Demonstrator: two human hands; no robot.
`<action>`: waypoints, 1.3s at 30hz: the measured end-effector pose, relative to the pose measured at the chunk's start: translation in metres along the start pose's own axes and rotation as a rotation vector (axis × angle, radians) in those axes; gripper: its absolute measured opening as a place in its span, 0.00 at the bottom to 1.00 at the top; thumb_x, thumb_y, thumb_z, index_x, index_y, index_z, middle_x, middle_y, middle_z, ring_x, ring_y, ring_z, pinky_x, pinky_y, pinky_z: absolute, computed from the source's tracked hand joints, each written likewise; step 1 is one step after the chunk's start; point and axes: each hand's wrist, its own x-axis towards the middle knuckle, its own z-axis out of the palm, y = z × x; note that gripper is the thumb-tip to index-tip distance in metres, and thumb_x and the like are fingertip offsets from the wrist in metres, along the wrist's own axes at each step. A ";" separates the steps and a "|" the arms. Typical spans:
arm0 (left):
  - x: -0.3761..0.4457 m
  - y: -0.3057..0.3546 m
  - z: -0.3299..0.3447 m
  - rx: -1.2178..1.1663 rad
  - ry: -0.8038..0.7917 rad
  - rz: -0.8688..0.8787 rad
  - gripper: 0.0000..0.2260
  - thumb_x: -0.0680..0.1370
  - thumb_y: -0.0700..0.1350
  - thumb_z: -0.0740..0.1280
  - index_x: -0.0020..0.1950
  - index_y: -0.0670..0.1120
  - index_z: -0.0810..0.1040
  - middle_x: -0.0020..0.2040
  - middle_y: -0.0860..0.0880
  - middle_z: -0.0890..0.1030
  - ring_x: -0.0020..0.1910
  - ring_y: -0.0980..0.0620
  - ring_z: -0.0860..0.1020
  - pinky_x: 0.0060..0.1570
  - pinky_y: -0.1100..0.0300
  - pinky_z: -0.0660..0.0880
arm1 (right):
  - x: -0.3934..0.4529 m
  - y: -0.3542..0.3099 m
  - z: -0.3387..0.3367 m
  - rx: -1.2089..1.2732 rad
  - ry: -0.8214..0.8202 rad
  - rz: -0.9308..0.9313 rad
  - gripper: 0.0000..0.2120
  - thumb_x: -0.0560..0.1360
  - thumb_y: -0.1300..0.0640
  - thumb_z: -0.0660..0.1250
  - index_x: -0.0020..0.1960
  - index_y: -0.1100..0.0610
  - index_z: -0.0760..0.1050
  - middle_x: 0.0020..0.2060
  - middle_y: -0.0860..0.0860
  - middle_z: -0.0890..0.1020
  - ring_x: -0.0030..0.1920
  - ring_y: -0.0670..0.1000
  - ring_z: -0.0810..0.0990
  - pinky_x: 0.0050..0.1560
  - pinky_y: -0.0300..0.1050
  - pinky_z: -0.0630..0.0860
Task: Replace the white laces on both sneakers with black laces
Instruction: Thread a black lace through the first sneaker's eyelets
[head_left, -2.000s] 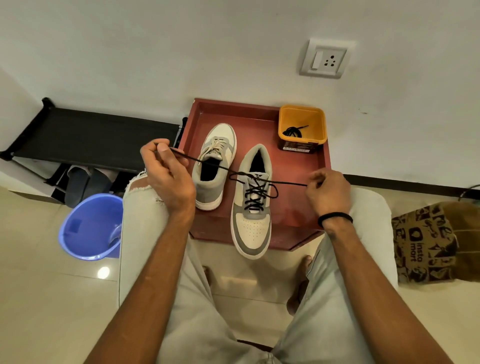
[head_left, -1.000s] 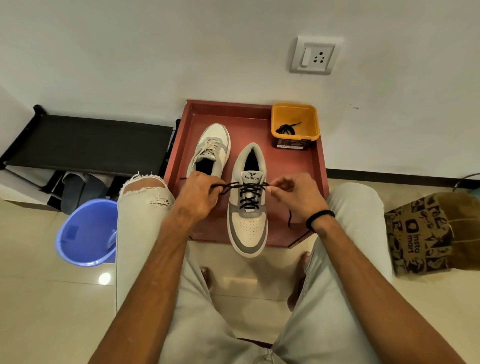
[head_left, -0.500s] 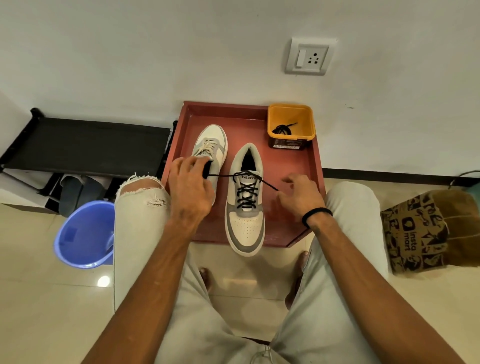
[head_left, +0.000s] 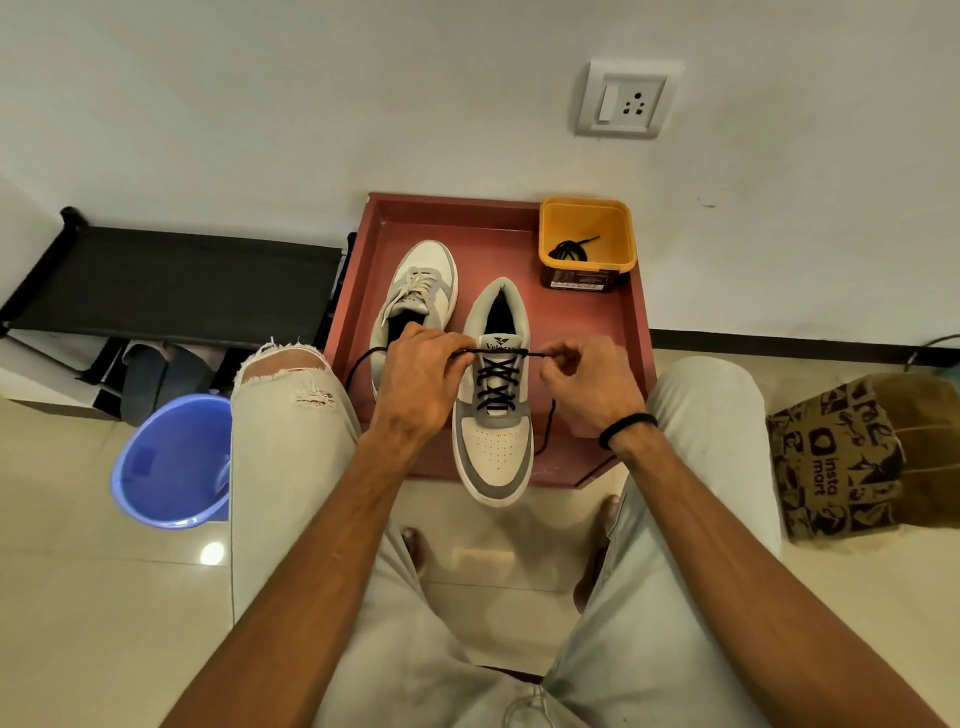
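Red tray (head_left: 631, 332) against white wall, floor-level. Both hands back at top eyelets after half a second apart: left hand (head_left: 421, 382) fingers curled, pinching black lace (head_left: 497, 382) just left of tongue; right hand (head_left: 587, 384) fingertips pinching other end just right of it. Lace now taut across top of right sneaker (head_left: 493, 447), loose tails hanging below each fist. Likely final tightening before knot. White-laced sneaker (head_left: 421, 280) beyond left knuckles, untouched; spare black lace (head_left: 569, 251) in yellow tub (head_left: 587, 221), well beyond right fingers.

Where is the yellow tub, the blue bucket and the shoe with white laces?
Yellow tub (head_left: 626, 228), head view, on its right inner wall.
Blue bucket (head_left: 171, 467), head view, on its inside.
Shoe with white laces (head_left: 428, 260), head view, on its toe.
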 end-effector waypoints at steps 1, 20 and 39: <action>0.000 -0.001 -0.003 -0.014 -0.003 -0.010 0.10 0.81 0.46 0.71 0.61 0.46 0.85 0.53 0.47 0.86 0.55 0.46 0.77 0.57 0.50 0.75 | 0.000 0.000 -0.002 0.016 0.023 0.017 0.05 0.76 0.60 0.70 0.46 0.52 0.84 0.35 0.45 0.84 0.34 0.40 0.79 0.36 0.30 0.77; -0.002 -0.010 -0.009 0.173 -0.020 -0.187 0.05 0.81 0.49 0.70 0.53 0.51 0.85 0.51 0.50 0.83 0.59 0.47 0.72 0.64 0.47 0.61 | 0.008 0.018 -0.008 -0.092 0.035 0.181 0.04 0.72 0.57 0.74 0.38 0.53 0.85 0.35 0.46 0.85 0.39 0.45 0.83 0.46 0.45 0.83; -0.006 0.005 -0.020 -0.930 -0.265 -0.393 0.10 0.78 0.43 0.74 0.59 0.44 0.86 0.62 0.55 0.82 0.59 0.68 0.78 0.57 0.73 0.73 | 0.001 0.001 -0.041 0.908 -0.557 0.475 0.04 0.72 0.57 0.74 0.43 0.58 0.84 0.40 0.54 0.84 0.44 0.52 0.82 0.60 0.57 0.78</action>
